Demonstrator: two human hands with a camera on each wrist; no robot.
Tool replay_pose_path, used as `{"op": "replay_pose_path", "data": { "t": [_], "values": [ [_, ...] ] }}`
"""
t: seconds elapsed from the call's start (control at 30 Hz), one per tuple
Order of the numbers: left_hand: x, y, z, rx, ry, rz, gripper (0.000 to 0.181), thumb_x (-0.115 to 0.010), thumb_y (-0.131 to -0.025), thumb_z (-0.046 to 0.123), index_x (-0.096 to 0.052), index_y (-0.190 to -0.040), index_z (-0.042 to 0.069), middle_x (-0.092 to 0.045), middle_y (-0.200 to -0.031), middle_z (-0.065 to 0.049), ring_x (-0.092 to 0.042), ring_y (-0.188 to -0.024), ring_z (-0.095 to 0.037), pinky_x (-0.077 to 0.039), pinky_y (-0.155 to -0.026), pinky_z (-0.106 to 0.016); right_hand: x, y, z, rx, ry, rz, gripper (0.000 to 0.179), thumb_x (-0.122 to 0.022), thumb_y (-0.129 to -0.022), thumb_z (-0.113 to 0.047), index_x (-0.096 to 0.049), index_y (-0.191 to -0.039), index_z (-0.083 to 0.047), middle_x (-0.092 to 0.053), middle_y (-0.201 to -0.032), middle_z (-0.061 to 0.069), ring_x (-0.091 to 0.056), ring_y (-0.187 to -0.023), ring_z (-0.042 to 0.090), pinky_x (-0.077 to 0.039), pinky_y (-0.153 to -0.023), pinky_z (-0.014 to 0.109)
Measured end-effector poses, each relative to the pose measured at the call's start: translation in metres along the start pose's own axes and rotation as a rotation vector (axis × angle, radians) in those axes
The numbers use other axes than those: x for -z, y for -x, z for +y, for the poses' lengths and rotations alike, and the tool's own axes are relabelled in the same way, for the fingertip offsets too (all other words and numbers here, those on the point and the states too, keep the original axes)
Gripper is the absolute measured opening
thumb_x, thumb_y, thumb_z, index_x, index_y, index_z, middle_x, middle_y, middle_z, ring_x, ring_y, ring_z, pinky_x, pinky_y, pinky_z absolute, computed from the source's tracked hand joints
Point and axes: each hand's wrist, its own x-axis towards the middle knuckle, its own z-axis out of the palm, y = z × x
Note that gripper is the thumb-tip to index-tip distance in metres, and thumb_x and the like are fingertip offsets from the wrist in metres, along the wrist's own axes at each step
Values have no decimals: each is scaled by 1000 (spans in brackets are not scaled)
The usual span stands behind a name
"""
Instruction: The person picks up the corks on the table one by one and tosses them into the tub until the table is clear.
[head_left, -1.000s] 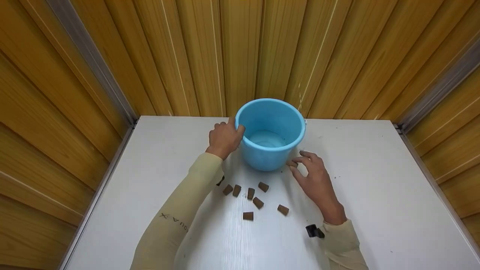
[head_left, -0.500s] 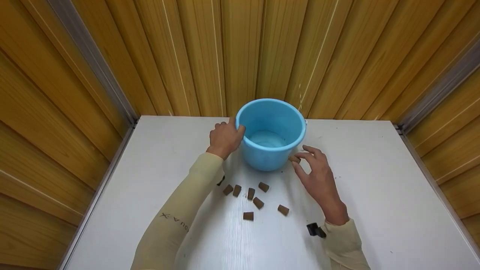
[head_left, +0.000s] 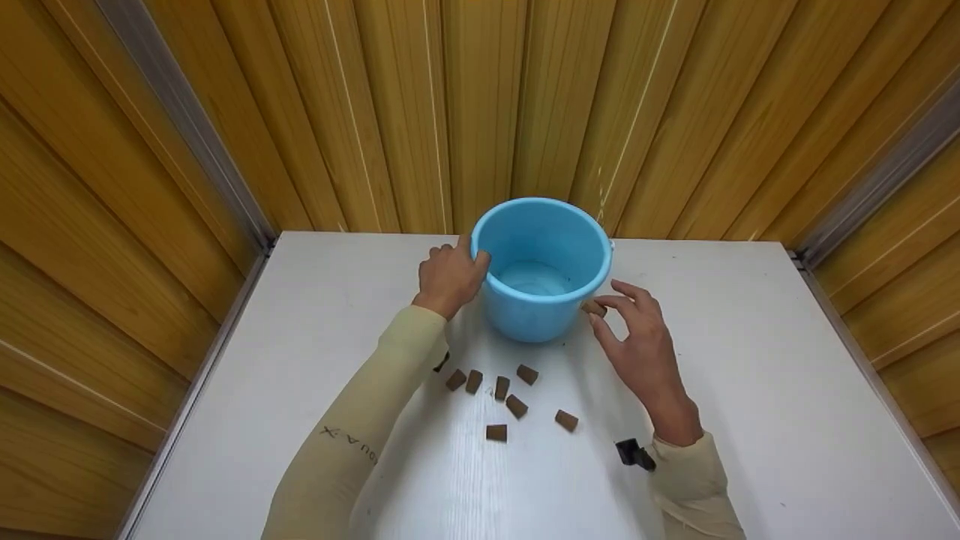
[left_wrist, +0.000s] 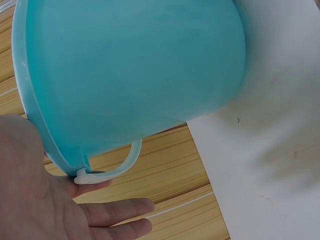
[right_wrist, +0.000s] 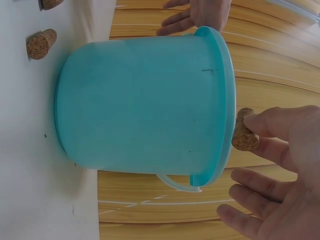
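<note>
A light-blue plastic bucket (head_left: 529, 319) stands upright toward the back of the white table. My left hand (head_left: 450, 279) grips its rim on the left side, thumb over the edge. In the left wrist view the white bucket handle (left_wrist: 120, 167) hangs beside my left fingers. My right hand (head_left: 637, 341) pinches a cork stopper (right_wrist: 245, 132) between thumb and index finger, the other fingers spread. That cork is close by the bucket's rim at the right, outside it. Several more corks lie on the table in front of the bucket, among them one cork (head_left: 527, 373) nearest it.
The white table (head_left: 337, 300) is boxed in by wood-look panel walls (head_left: 480, 112) at the back and both sides. A single cork (head_left: 566, 420) lies apart toward the right, another cork (head_left: 496, 432) closest to me. Small dark specks dot the tabletop.
My right hand has risen a little along the bucket's right side, carrying the cork up toward the rim. My left hand, the bucket and the corks on the table have stayed put.
</note>
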Motion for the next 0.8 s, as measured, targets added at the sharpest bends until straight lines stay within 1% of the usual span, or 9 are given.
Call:
{"op": "replay_pose_path", "data": {
  "t": [0.27,0.47,0.7,0.8],
  "values": [
    [0,0,0,28,11,-23,59,-41,-107,42,-54,-150,4,-70,-125,-18,-61,-112,-34,-52,-99,-55,1,-7,-3,13,1,-3,32,-83,-91,-2,-73,-121,1,-58,-142,22,-52,-136,41,-49,-106,60],
    [0,0,-1,27,13,-23,59,-39,-107,43,-54,-150,5,-70,-125,-17,-61,-112,-33,-52,-99,-55,0,-12,-6,1,-5,-14,34,-83,-91,-2,-73,-124,0,-58,-144,20,-52,-136,38,-49,-108,58],
    [-1,-1,-2,39,17,-27,60,-40,-107,43,-53,-151,5,-69,-126,-17,-60,-113,-33,-52,-99,-55,0,-18,-8,13,-1,-11,33,-82,-92,-3,-73,-123,-1,-58,-143,21,-53,-134,38,-49,-106,59],
    [-1,-1,-3,32,17,-22,59,-40,-107,43,-55,-150,5,-70,-125,-17,-61,-112,-33,-52,-98,-55,-1,-20,-8,20,-2,-9,32,-82,-92,-2,-73,-123,0,-58,-143,22,-52,-134,39,-50,-106,59]
  ]
}}
